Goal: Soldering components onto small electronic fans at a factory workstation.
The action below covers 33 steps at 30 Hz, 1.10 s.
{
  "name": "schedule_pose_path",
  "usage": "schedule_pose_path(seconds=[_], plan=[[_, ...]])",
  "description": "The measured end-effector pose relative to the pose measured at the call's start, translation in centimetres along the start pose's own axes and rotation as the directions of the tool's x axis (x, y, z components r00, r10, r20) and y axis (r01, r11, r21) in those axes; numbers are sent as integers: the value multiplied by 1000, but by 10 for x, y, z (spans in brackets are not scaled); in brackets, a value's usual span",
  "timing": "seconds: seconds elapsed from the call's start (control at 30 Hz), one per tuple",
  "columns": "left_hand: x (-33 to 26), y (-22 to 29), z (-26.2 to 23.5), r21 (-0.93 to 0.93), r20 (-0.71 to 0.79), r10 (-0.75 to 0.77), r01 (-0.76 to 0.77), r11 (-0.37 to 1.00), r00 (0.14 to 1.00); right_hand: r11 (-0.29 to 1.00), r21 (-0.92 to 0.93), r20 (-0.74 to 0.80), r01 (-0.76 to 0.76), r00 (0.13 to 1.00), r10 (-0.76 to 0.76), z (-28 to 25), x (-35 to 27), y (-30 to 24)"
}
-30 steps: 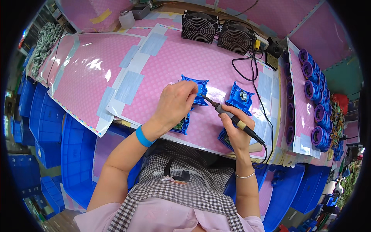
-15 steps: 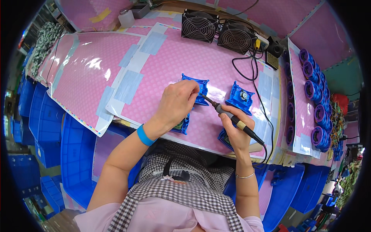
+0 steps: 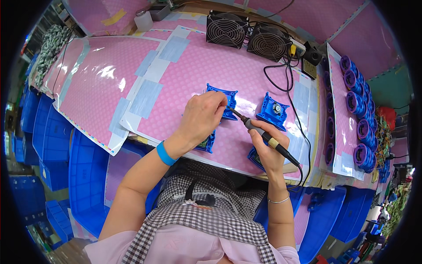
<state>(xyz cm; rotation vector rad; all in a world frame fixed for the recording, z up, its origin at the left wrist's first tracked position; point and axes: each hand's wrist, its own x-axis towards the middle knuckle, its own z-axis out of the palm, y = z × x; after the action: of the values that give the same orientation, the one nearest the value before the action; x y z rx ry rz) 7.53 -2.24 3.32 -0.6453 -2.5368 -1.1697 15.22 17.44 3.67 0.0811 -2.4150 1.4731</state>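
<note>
My right hand (image 3: 270, 143) grips a grey and black soldering iron (image 3: 262, 129) like a pen. Its tip reaches into a blue plastic housing (image 3: 229, 95), right beside the fingertips of my left hand (image 3: 202, 113). That hand is closed in a pinch over the same housing; whatever it pinches is hidden. To the right lies a second blue housing (image 3: 271, 115) with a round metal part (image 3: 277, 108) in it. Below my left hand, another blue housing (image 3: 210, 144) shows some green circuit board. A further blue housing (image 3: 254, 157) is partly covered by my right hand.
Two black fans (image 3: 227, 30) stand at the back, beside a soldering-iron stand (image 3: 309, 67). The iron's black cable (image 3: 303, 123) runs along the right. Purple-ringed blue parts (image 3: 364, 128) line a board there. Blue bins (image 3: 84, 185) sit below the table's edge; a white jar (image 3: 143, 20) stands back left.
</note>
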Motion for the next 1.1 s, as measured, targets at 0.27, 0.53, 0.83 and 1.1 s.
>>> schedule_pose_path(seconds=[0.27, 0.53, 0.83, 1.1], plan=[[0, 0, 0, 77, -6, 55, -55, 996, 998, 999, 33, -51, -38, 998, 40, 3, 0, -2], [-2, 0, -17, 19, -149, 26, -23, 1000, 988, 999, 9, -50, -31, 998, 31, 2, 0, -2], [-13, -5, -45, -336, -159, -402, 334, 881, 902, 1000, 4, 14, -5, 1000, 5, 0, 0, -2], [-16, -22, -34, -61, -183, -208, 200, 978, 961, 1000, -6, -3, -14, 1000, 14, -1, -1, 1]])
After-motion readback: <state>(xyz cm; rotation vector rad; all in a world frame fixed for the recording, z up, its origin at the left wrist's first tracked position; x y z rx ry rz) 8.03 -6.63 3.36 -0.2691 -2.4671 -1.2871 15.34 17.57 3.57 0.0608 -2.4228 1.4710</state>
